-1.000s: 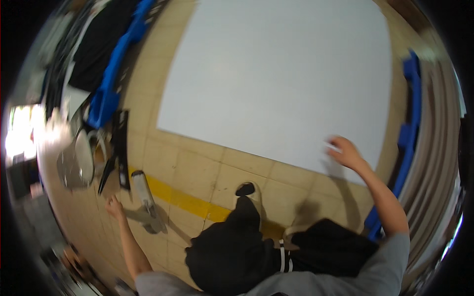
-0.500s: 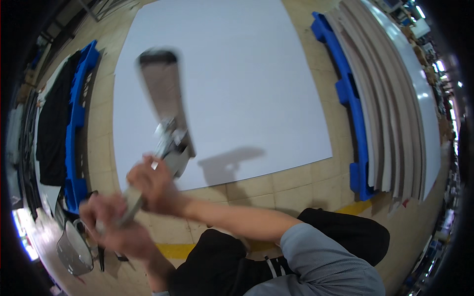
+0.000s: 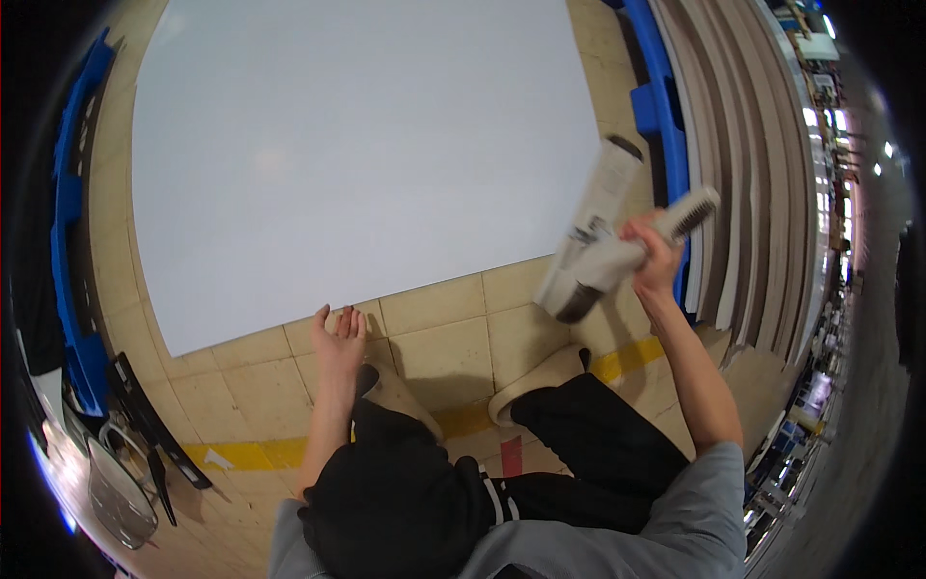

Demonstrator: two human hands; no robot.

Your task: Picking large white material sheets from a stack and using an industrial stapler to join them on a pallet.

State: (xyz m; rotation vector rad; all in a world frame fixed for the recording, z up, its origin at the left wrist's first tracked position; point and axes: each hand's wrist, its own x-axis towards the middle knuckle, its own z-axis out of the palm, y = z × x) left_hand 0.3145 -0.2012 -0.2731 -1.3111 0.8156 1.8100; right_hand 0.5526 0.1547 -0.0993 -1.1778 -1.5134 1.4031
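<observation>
My right hand is closed round the pale grey handle of a hand tool, held up near the right corner of the large white sheet. The tool has a thick body, a long flat bar with a dark end, and a ribbed black patch near the handle's tip; its exact kind I cannot make out. My left hand reaches to the sheet's near edge, fingers apart and holding nothing. Whether its fingertips touch the sheet is hard to tell.
Grey-brown boards lie stacked on a blue pallet at the right. Another blue pallet stands at the left. Yellow tape crosses the tiled floor. A dark strip and a grey bin-like object are at lower left.
Both hands were together on the tool at the left. The left hand has let go, and the right has carried the tool across to the right. The view has shifted too.
</observation>
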